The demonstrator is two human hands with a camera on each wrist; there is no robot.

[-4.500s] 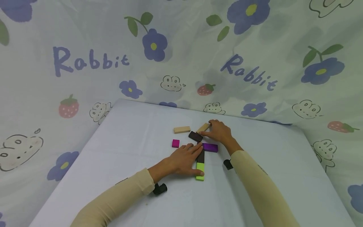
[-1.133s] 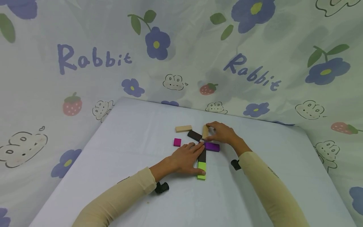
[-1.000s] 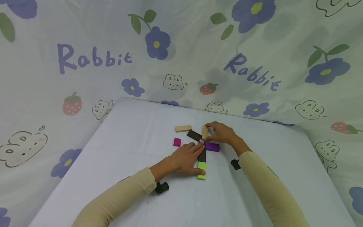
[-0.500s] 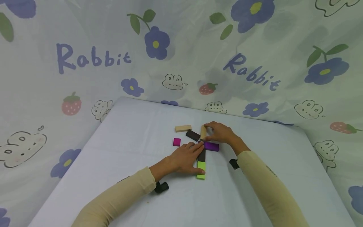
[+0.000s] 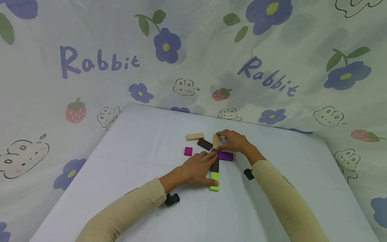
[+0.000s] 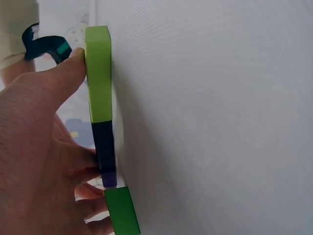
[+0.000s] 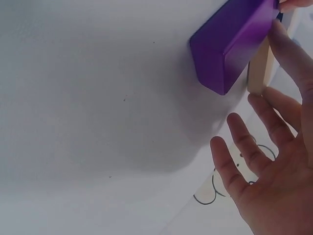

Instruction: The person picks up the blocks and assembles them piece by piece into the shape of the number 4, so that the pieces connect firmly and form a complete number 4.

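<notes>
My left hand (image 5: 195, 169) lies spread over a row of blocks. Its thumb rests on the lime block (image 6: 99, 73) at the near end, and its fingers reach the dark block (image 5: 215, 166) and the purple one (image 5: 225, 156) jutting out to the right. A green block (image 6: 122, 210) by those fingers shows only in the left wrist view. At the far end my right hand (image 5: 234, 141) pinches a pale wooden block (image 5: 215, 143) endwise between thumb and index finger, its other fingers spread. Touching or almost touching its left side is a slanted dark brown block (image 5: 205, 144).
Left of the row lie a magenta block (image 5: 188, 151) and, farther back, a second pale wooden block (image 5: 195, 136). A white cloth covers the table (image 5: 130, 151). Behind it hangs a patterned curtain (image 5: 193, 60). Black wrist cameras (image 5: 172, 199) sit under both forearms.
The pinched wooden block has turned from a slant to roughly in line with the row and shifted left. The dark brown block beside it has slid slightly left. The left hand stays put.
</notes>
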